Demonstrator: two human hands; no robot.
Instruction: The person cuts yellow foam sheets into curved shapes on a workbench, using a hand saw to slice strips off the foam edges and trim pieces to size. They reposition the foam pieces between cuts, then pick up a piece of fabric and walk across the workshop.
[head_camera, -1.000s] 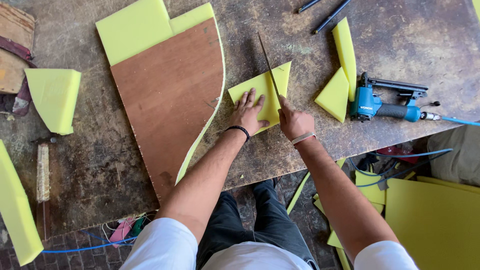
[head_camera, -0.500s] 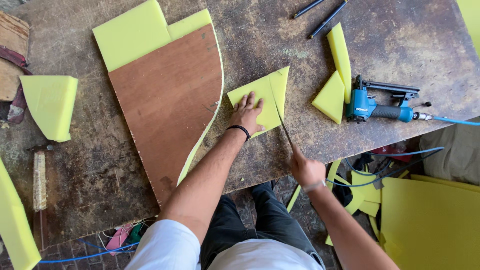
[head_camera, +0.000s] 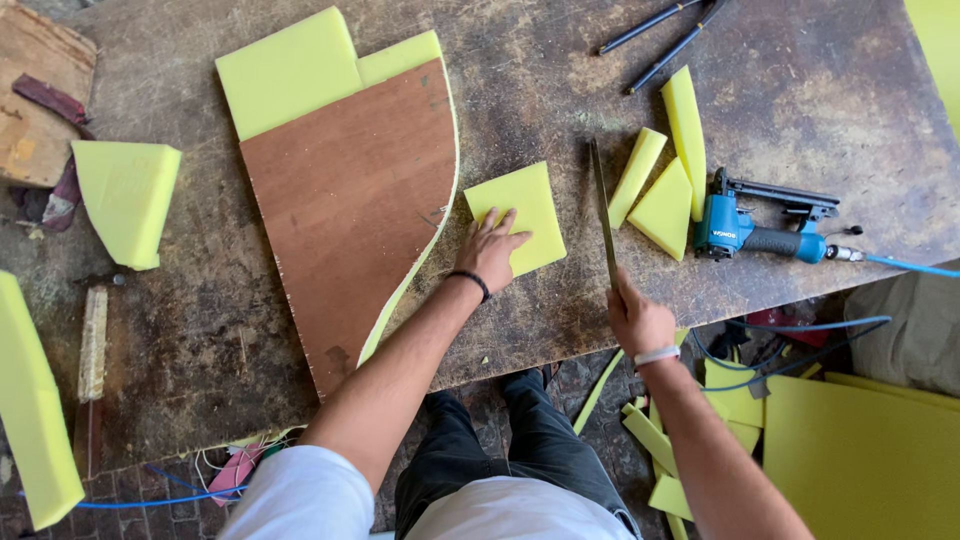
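**Foam square pinned flat, blade held beside it**

The left hand lay flat on a square piece of yellow foam, fingers spread apart and pressing on its lower left corner. That foam square rested on the worn workbench, just right of the curved brown plywood panel, close to the panel's rounded edge without clearly touching it. Beneath the panel sat a larger yellow foam sheet, showing above its top edge and as a thin strip along the curve.

The right hand was at the bench's near edge, right of the foam square, fingers clamped around the handle end of a long thin blade. The blade ran up and away from the hand, apart from the foam square, with bare bench between them.

Further right of the blade lay three foam offcuts, and just beyond them a blue pneumatic stapler with its hose trailing off. Well left of the panel sat a foam wedge. More foam scraps lay on the floor below the bench edge.
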